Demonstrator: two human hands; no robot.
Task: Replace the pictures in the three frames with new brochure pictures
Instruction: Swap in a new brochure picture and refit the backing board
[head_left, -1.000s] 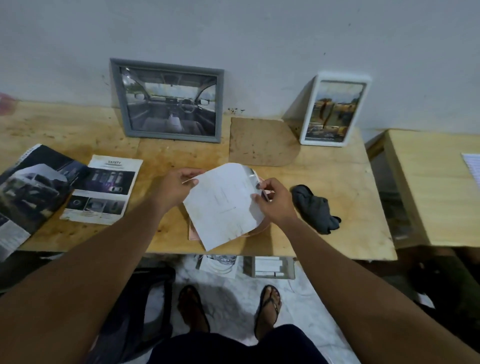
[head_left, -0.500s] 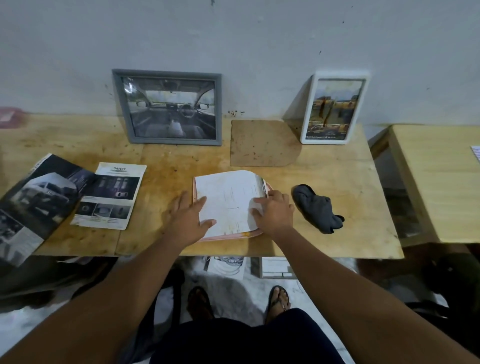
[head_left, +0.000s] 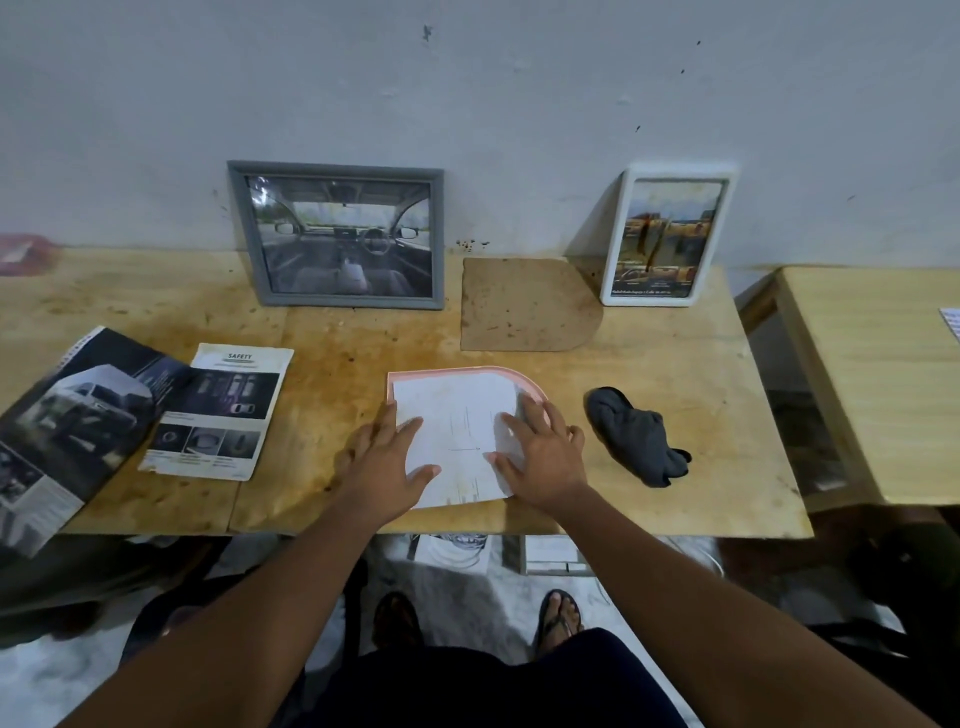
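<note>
A pink frame lies face down near the table's front edge, with a white sheet laid flat inside it. My left hand presses on the sheet's left side, fingers spread. My right hand presses flat on its right side. A grey frame with a car-interior picture leans on the wall. To its right a white frame with a yellowish picture also stands against the wall. A brown backing board lies between the two. An open brochure and a loose "Safety" page lie at the left.
A dark grey cloth lies right of the pink frame. A second wooden table stands at the right across a gap. Papers lie on the floor under the table, near my sandalled feet.
A second ago both hands held the white sheet tilted above the table. It now lies flat in the pink frame, and both hands have spread out on top of it.
</note>
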